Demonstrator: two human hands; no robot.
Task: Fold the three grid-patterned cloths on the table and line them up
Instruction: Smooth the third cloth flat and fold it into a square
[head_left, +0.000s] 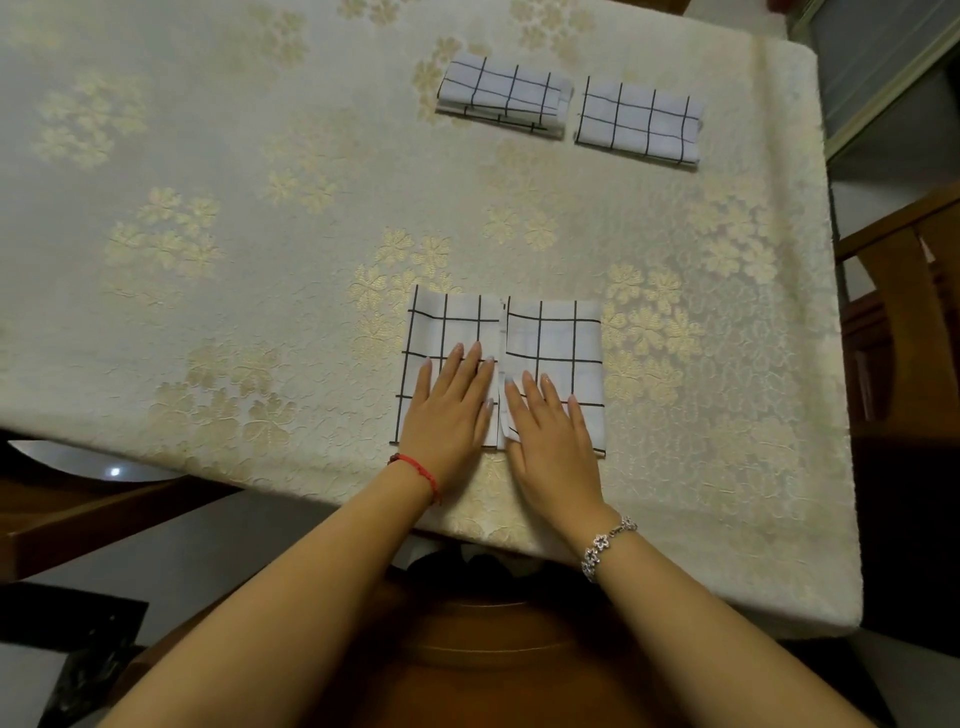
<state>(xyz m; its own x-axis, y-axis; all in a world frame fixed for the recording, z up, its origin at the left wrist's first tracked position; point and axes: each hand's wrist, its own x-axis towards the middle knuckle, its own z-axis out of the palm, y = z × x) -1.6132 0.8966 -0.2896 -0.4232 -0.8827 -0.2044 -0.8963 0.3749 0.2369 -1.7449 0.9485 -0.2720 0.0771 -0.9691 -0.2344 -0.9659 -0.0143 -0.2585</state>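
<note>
So both hands are flat on the near cloth (555, 338), which sits at about 6 o'clock on the table, close to the front edge of the cream flowered tablecloth (260, 234). The left hand (449, 410) lies palm down on the cloth's left half with fingers straight and close together, holding nothing, just pressing on the fabric. The right hand (550, 431) does the same on the right half, fingers stretched out flat and pointing toward 12 o'clock. A vertical edge of fabric runs down the middle of the cloth right between the two hands (looks like one flap lying over the other, though I can't tell how many layers there are). Up at around 1 o'clock, well apart from the hands, the other two grid cloths are already folded into small rectangles: the left folded cloth (504, 96) shows stacked layers along its near edge, and the right folded cloth (639, 122) lies just beside it at its 3 o'clock, with a narrow gap between them. There's a red string bracelet (421, 473) on the left wrist and a silver bracelet (602, 545) on the right. A wooden chair (904, 234) stands off the table's 3 o'clock side.
</note>
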